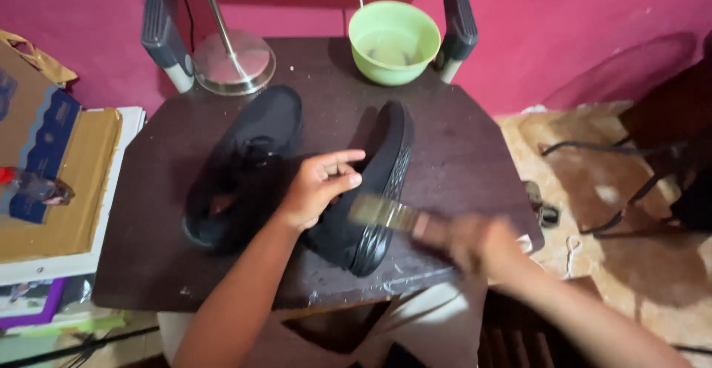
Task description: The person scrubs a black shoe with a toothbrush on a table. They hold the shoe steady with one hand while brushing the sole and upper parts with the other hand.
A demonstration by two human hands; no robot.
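Note:
Two black shoes lie on a dark brown table [460, 153]. The left shoe [245, 156] rests upright. The right shoe [374, 190] is tipped on its side, sole facing right. My left hand [319, 186] steadies this tipped shoe on its upper, fingers partly curled. My right hand [475, 242], blurred by motion, grips a brush [386, 212] whose bristles meet the sole edge of the tipped shoe.
A light green bowl [394, 41] stands at the table's back edge, beside a metal lamp base [231, 62]. Grey chair arms [163, 30] frame the back. Cardboard and boxes [52, 175] are stacked at left. Black cables [623, 182] lie on the floor at right.

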